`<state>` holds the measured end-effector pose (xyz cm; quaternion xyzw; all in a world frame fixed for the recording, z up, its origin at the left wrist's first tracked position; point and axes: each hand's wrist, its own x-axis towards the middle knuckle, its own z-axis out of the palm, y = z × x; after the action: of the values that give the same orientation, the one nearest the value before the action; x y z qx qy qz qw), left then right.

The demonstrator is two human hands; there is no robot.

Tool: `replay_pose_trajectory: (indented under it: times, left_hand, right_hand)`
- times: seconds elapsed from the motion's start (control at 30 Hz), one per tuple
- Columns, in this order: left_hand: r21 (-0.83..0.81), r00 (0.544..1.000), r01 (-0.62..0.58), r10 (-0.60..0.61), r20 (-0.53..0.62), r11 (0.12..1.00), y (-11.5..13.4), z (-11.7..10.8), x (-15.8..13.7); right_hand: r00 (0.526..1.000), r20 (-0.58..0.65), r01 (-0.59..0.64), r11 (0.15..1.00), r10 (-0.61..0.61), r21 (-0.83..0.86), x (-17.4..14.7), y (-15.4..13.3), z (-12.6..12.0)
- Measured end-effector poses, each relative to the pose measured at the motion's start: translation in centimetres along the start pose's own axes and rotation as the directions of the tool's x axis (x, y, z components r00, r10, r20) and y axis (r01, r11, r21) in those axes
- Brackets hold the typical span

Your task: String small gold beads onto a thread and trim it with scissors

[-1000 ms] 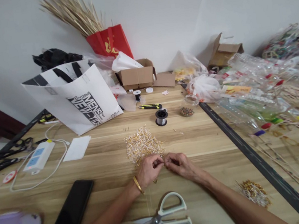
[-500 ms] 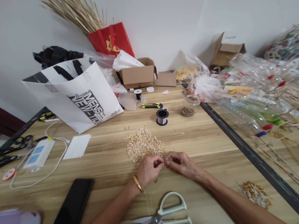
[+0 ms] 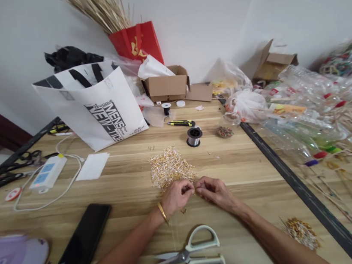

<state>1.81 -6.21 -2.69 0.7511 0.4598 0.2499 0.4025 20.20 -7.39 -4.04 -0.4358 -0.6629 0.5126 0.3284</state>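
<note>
My left hand (image 3: 178, 195) and my right hand (image 3: 214, 191) meet fingertip to fingertip over the table. Each pinches with thumb and forefinger, and what they hold is too small to make out. A thin pale thread (image 3: 174, 236) hangs below my left wrist. Just beyond the left hand lies a loose pile of gold and clear beads (image 3: 170, 167). Scissors with pale green handles (image 3: 202, 245) rest on the wood between my forearms, blades slightly apart and pointing left. Beside my right forearm is a smaller heap of gold and white beaded pieces (image 3: 301, 233).
Farther back stand a wire spool (image 3: 195, 137), a yellow-black cutter (image 3: 181, 123) and a jar of beads (image 3: 225, 131). A black phone (image 3: 79, 248), a power strip (image 3: 48, 172) and a white bag (image 3: 95, 108) occupy the left. Plastic bottles (image 3: 311, 123) crowd the right.
The whole scene has shifted slightly rightward as the camera turned a little left. Both hands keep their pinch close together, with hardly any movement.
</note>
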Motion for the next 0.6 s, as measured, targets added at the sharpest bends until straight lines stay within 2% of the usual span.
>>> replay_pose_trajectory:
  times: [0.37, 0.6]
  left_hand:
    - [-0.031, 1.000, 0.006, -0.006, 0.011, 0.999, -0.22, -0.03, 0.07]
    - [-0.061, 1.000, 0.004, -0.003, 0.009, 0.998, -0.24, -0.02, 0.08]
  right_hand:
    - [1.000, 0.011, 0.017, 1.000, -0.017, 0.009, -0.03, 0.15, 0.11]
    - [0.998, -0.014, 0.059, 0.994, -0.061, -0.097, -0.11, -0.30, 0.11]
